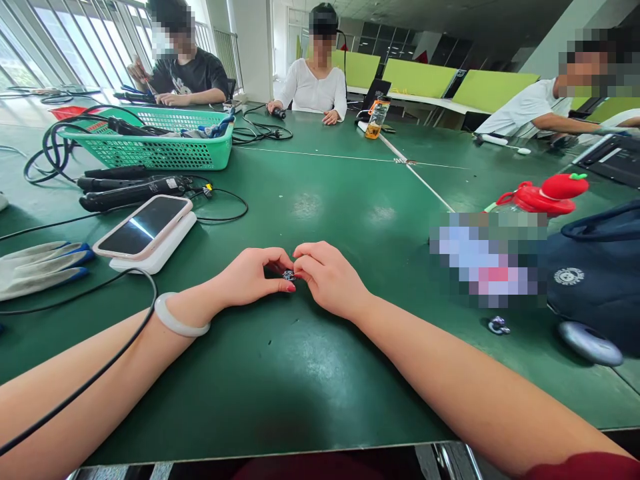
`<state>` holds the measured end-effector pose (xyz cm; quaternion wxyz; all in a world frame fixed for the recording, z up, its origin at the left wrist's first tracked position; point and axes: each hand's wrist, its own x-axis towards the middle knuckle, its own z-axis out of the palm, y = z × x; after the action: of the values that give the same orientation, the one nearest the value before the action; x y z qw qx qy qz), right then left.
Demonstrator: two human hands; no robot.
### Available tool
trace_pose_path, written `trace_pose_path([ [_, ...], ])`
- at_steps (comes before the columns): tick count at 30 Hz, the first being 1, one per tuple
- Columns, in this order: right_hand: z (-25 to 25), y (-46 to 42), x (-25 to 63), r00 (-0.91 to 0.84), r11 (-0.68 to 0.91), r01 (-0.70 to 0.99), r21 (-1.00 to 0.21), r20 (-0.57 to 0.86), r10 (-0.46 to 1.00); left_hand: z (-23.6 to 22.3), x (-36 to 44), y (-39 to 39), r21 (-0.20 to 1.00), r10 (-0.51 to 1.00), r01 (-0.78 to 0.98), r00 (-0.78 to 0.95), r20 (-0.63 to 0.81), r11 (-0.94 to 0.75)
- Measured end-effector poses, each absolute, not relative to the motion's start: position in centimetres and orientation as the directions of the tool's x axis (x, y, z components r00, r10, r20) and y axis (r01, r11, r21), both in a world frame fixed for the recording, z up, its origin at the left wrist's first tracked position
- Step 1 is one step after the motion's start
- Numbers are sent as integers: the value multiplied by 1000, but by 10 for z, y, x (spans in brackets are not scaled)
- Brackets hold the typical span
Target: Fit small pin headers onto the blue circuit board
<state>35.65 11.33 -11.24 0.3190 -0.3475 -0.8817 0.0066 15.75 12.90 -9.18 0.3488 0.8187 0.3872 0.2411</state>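
In the head view both hands meet over the middle of the green table [310, 373]. Between their fingertips is a small black-and-silver patterned piece [289, 275], too small and too covered to name. My left hand [253, 277], with a white bangle at its wrist, is closed in a pinch, thumb and fingers about the piece. From the other side my right hand [327, 277] touches it with bent, pressed-together fingers. Those fingers partly hide what they grip. Farther right on the table lies a small shiny silver-and-dark object [499, 325], apart from both hands.
Left of my hands are a phone [150, 227] on a white box, gloves [40, 270], black tools [133, 192] and a green basket [170, 150]. A black cable [125, 343] crosses my left forearm. To the right are a dark bag [595, 273] and a mouse [590, 343]. Several people sit around.
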Motion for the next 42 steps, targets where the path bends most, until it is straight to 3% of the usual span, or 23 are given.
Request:
trace_pose_path([
  [4,-109,114,359,-499,720,628,-296,556,664,-91,158,128,747,815,489,566,121,-450],
  [8,-109,117,364,-417,637,675,-371,521,745,-90,159,129,780,887,503,441,139,-372],
  [11,-113,119,366,-420,576,727,-374,420,804,-91,159,133,932,934,293,341,108,-215],
  [14,-117,121,366,-437,548,752,-367,346,831,-93,157,136,980,946,138,312,91,-140],
  [16,-119,121,365,-444,550,751,-364,338,830,-94,157,136,954,947,242,308,95,-175],
  [19,-119,121,364,-454,558,747,-362,336,825,-94,158,134,822,938,501,329,110,-272],
  [22,-118,120,362,-476,581,729,-363,341,811,-94,159,132,734,930,598,344,129,-323],
  [28,-117,116,358,-598,686,669,-285,343,725,-95,157,136,720,949,631,290,126,-289],
  [34,-114,116,357,-602,699,670,-250,369,708,-96,157,137,733,950,620,289,117,-279],
  [38,-112,116,360,-483,677,630,-381,490,725,-95,157,136,766,948,580,296,118,-277],
  [42,-110,115,360,-365,684,546,-484,598,714,-92,159,133,868,917,432,394,64,-246],
])
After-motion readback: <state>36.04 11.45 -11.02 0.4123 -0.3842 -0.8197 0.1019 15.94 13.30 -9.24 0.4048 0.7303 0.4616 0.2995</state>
